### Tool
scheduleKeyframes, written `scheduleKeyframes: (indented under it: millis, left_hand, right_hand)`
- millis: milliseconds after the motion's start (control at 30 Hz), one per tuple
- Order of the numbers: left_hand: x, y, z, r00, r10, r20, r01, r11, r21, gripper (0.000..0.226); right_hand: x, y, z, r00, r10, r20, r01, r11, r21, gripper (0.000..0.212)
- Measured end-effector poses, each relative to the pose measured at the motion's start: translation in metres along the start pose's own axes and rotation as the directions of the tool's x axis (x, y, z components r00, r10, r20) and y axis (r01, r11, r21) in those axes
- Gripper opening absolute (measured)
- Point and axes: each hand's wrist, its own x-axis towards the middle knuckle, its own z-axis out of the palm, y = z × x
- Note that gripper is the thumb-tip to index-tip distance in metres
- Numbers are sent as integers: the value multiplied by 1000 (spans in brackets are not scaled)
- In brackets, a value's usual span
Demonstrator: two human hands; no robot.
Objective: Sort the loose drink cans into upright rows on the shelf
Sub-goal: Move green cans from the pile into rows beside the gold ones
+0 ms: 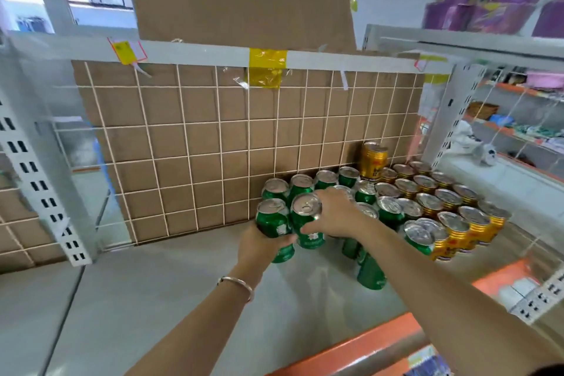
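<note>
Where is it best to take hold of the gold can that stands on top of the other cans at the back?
Grip the gold can around the middle of its side wall, thumb and fingers on opposite sides, coming from the front and a little above. It stands upright on the lower cans, with the wire grid close behind, so front and flanks seem free.

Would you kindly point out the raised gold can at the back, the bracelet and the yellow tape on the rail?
raised gold can (pixel 373 162): head view, its side wall.
bracelet (pixel 241 282): head view, middle of the band.
yellow tape (pixel 267 58): head view, middle of the upper patch.
</note>
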Motion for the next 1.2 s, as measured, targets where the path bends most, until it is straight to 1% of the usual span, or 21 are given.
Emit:
scheduleKeyframes:
  millis: [100,200,300,367,467,500,533,600,633,667,767,833,933,967,1000,1033,1100,1133,1167,1200]
  left_hand:
    - [10,-1,16,997,26,-74,-19,996,92,67]
    - [10,-5,27,986,86,-146,-56,978,199,70]
    - [11,-7,37,975,165,-148,-125,961,248,70]
    - [13,-9,40,970,195,-143,-148,947,286,74]
    - [16,-13,40,979,179,-93,-145,947,285,79]
    - [17,-14,39,981,178,-73,-144,933,330,80]
    - [18,-14,37,983,178,-50,-138,886,444,82]
    - [20,-16,34,981,192,-25,-118,692,713,89]
    - [22,-17,33,983,184,-19,-102,625,774,92]
    - [23,-18,34,985,170,-11,-94,596,797,92]
    - [25,-18,36,988,152,-9,-86,608,789,90]
    - [25,-19,35,989,147,-3,-85,584,807,91]
    - [17,-28,29,994,106,31,-73,425,902,89]
    - [10,-31,27,995,96,31,-67,402,913,83]
    - [3,-38,27,994,100,33,-70,386,920,75]
    - [-5,-41,26,990,138,31,-83,385,919,67]
    - [-18,-46,22,957,286,45,-148,349,925,60]
    - [-23,-47,18,943,327,63,-176,330,928,61]
    - [-29,-45,12,947,309,94,-198,328,924,62]
    - [-35,-43,5,958,258,122,-207,335,919,63]
  right_hand:
    - [20,13,-4,999,-16,34,23,980,-199,82]
    - [32,23,-3,997,-55,47,66,963,-260,81]
    - [39,30,-8,994,-110,26,112,933,-342,84]
    - [44,34,-15,986,-158,42,162,911,-378,85]
    - [48,37,-18,981,-160,109,188,918,-349,88]
    - [50,37,-17,980,-157,119,189,918,-348,88]
    - [50,36,-16,980,-158,119,191,912,-362,87]
    - [51,34,-14,982,-160,105,189,899,-395,86]
    - [51,33,-12,983,-153,100,181,896,-405,86]
    - [51,32,-11,985,-142,99,171,893,-416,87]
    - [49,28,-8,990,-106,95,138,879,-456,89]
    - [47,24,-7,993,-99,71,121,876,-468,88]
    - [39,21,-1,995,-94,15,89,872,-482,84]
    - [36,21,2,996,-94,-4,80,872,-483,82]
    - [34,21,5,995,-93,-22,71,875,-479,80]
    - [31,21,7,995,-89,-38,60,877,-477,79]
    - [25,19,10,995,-79,-63,37,869,-493,78]
    - [22,18,13,994,-79,-81,29,867,-497,78]
    - [18,17,16,990,-84,-114,18,874,-486,78]
    - [12,14,22,983,-90,-158,8,888,-460,76]
